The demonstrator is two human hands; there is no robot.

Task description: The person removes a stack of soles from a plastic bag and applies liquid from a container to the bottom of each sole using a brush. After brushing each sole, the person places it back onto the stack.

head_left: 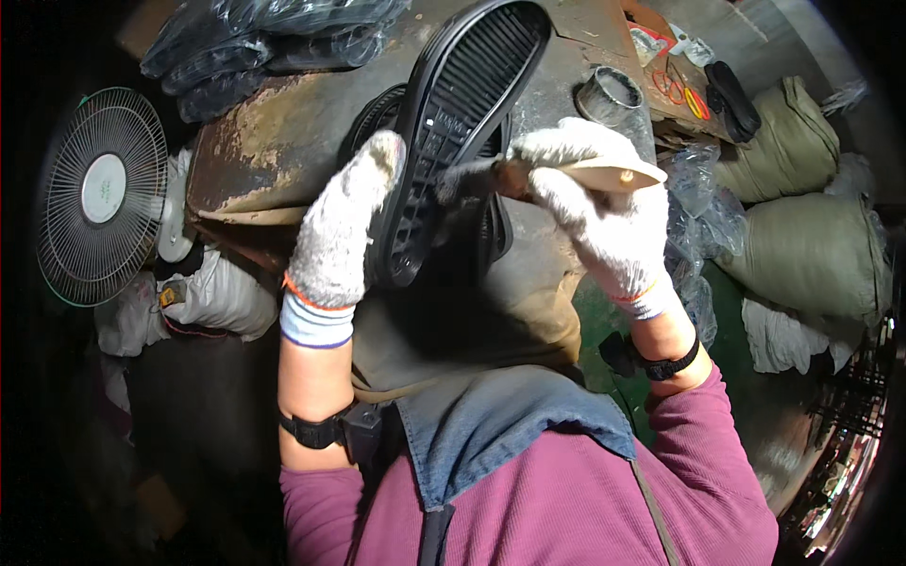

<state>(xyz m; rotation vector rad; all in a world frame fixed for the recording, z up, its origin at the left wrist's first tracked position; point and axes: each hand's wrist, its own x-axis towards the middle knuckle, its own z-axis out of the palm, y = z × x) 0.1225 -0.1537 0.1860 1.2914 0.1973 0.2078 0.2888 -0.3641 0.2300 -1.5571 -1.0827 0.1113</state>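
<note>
A black shoe sole (483, 71) is tilted up over the worktable, its ribbed and gridded inner side facing me. My left hand (340, 222), in a whitish knit glove, is closed on the sole's left edge near its narrower end. In my right hand (609, 226), gloved the same way, is a brush (613, 175) with a pale handle. Its dark bristles reach the sole's gridded part; whether they press on it I cannot tell. More black soles (495, 231) lie beneath, partly hidden by the held one.
A round, stained tin (611, 94) stands on the worn worktable (255, 141), beyond my right hand. Plastic-wrapped dark bundles (274, 47) lie at the back left. A fan (104, 193) stands at the left. Stuffed green sacks (812, 250) and clear plastic bags (694, 208) are at the right.
</note>
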